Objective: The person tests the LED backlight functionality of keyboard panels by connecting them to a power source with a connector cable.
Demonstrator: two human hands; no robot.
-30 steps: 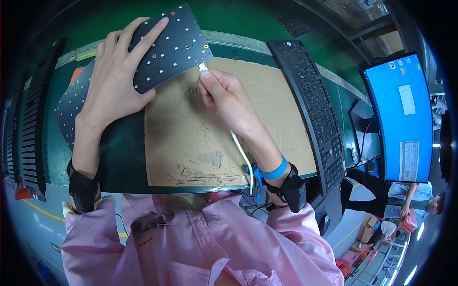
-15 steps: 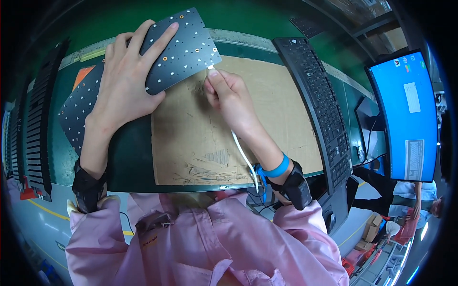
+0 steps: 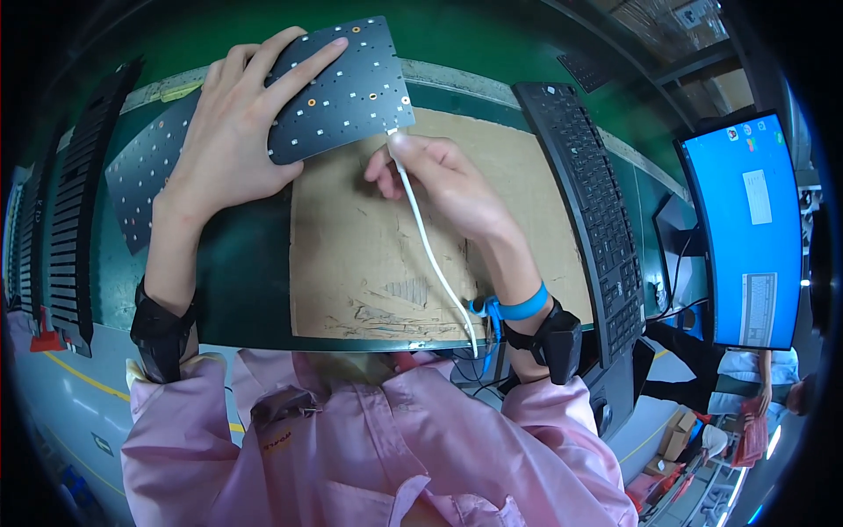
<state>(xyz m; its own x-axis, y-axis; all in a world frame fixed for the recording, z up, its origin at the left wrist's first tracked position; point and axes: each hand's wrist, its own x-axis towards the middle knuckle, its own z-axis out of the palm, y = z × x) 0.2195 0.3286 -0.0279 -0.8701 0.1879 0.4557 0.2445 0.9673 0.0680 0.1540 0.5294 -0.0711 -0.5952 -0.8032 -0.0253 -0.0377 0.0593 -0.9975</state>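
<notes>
A dark circuit board (image 3: pixel 338 92), dotted with small pale parts and a few orange-ringed holes, is tilted over the far side of the workbench. My left hand (image 3: pixel 237 132) grips it, fingers spread across its face and thumb at the near edge. Similar dark board (image 3: pixel 140 180) shows left of my wrist; whether it is the same piece, I cannot tell. At the board's near right corner, my right hand (image 3: pixel 439 176) pinches the plug end of a white cable (image 3: pixel 428 241), thumb on top. The plug touches the board's edge; how deep it sits is hidden.
Cardboard (image 3: pixel 351 255) covers the middle of the green bench. A black keyboard (image 3: pixel 584 193) lies to its right, beside a lit monitor (image 3: pixel 742 228). Black slotted racks (image 3: pixel 75 220) stand at the left. Another person (image 3: pixel 746 382) is beyond the monitor.
The board and my left hand have shifted slightly right. My right hand has turned and moved right, uncovering more of the white cable. The orange patch by the left board is out of sight.
</notes>
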